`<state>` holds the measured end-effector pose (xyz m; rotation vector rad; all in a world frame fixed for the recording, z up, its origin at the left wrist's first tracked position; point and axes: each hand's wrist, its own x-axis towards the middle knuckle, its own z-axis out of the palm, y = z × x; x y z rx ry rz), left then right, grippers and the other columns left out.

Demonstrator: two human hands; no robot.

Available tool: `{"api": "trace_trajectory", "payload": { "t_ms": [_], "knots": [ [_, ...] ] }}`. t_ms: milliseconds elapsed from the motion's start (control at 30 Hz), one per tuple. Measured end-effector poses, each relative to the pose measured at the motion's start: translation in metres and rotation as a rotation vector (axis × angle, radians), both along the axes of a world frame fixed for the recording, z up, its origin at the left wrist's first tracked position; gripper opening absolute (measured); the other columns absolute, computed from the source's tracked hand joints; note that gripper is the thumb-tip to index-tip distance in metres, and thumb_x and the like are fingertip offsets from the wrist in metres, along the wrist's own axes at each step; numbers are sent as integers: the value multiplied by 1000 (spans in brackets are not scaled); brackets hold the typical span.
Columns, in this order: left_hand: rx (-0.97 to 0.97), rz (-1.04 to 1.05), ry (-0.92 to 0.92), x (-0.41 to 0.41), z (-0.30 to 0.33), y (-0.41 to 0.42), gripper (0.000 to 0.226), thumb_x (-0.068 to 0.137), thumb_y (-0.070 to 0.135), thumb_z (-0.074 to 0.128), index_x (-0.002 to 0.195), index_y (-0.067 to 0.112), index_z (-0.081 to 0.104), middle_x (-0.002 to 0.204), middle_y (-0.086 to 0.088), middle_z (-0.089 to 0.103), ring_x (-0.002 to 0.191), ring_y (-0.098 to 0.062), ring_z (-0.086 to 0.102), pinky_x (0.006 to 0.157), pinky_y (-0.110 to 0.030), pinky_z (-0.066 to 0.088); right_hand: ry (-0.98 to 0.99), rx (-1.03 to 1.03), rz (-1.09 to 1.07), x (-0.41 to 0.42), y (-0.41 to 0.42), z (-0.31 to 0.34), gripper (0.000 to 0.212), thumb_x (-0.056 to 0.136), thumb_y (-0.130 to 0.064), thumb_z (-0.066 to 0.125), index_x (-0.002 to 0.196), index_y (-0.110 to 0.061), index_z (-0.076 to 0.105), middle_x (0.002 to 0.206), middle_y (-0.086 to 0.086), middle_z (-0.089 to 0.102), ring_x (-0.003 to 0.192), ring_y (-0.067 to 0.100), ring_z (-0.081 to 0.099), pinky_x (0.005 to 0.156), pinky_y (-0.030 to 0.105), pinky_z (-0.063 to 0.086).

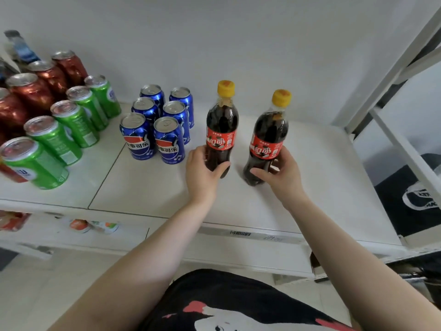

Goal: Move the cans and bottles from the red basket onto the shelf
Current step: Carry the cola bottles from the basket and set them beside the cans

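Two cola bottles with yellow caps and red labels stand upright on the white shelf [310, 187]. My left hand [202, 173] grips the lower part of the left bottle [222, 125]. My right hand [281, 173] grips the lower part of the right bottle [268, 137]. Both bottle bases are at the shelf surface. Several blue cans [157, 125] stand in two rows just left of the left bottle. The red basket is out of view.
Green cans [71, 125] and dark red cans [35, 91] stand in rows at the left of the shelf. White frame posts [393, 75] rise at the right. Packaged goods [93, 225] lie on a lower shelf. Bare shelf surface lies right of the bottles.
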<state>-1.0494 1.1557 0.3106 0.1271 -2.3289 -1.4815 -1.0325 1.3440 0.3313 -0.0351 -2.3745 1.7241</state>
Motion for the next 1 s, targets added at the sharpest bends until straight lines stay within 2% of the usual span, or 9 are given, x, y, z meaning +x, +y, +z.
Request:
{"api": "trace_trajectory", "payload": {
  "t_ms": [233, 367, 533, 700, 867, 1000],
  "knots": [
    [-56, 85, -60, -50, 11, 3, 46, 73, 36, 77, 111, 19, 59, 108, 0, 65, 100, -20, 62, 84, -39, 51, -28, 60, -17, -56, -7, 7, 54, 68, -16, 82, 115, -21, 55, 108, -7, 67, 101, 14, 64, 79, 19, 50],
    [-68, 75, -116, -86, 17, 0, 46, 73, 34, 77, 112, 20, 59, 111, 0, 67, 101, -19, 63, 85, -39, 51, -50, 87, -31, -92, -13, 12, 59, 70, -13, 81, 122, -18, 54, 111, -3, 66, 101, 16, 63, 85, 26, 49],
    [-37, 74, -138, -116, 22, 0, 41, 70, 29, 79, 105, 20, 60, 106, -1, 70, 98, -20, 65, 81, -34, 49, -76, 111, -53, -123, -20, 14, 58, 71, -13, 81, 121, -16, 53, 110, -3, 62, 96, 17, 61, 84, 29, 48],
    [-45, 50, -139, -132, 25, -2, 42, 71, 21, 80, 107, 11, 62, 108, -8, 70, 102, -25, 65, 89, -39, 51, -84, 138, -56, -140, -22, 15, 60, 72, -13, 81, 124, -16, 52, 111, -4, 61, 97, 16, 60, 85, 30, 48],
    [-77, 40, -144, -138, 31, -3, 43, 74, 18, 78, 111, 8, 60, 114, -11, 67, 108, -27, 62, 93, -39, 49, -88, 150, -69, -146, -22, 15, 60, 72, -15, 81, 124, -16, 51, 112, -3, 62, 97, 16, 59, 83, 30, 46],
    [-91, 38, -151, -142, 33, -3, 43, 74, 18, 78, 112, 8, 60, 115, -11, 67, 109, -27, 61, 91, -35, 47, -96, 153, -78, -149, -23, 14, 60, 73, -15, 81, 125, -16, 51, 120, 1, 63, 99, 16, 59, 86, 32, 48]
  ]
}}
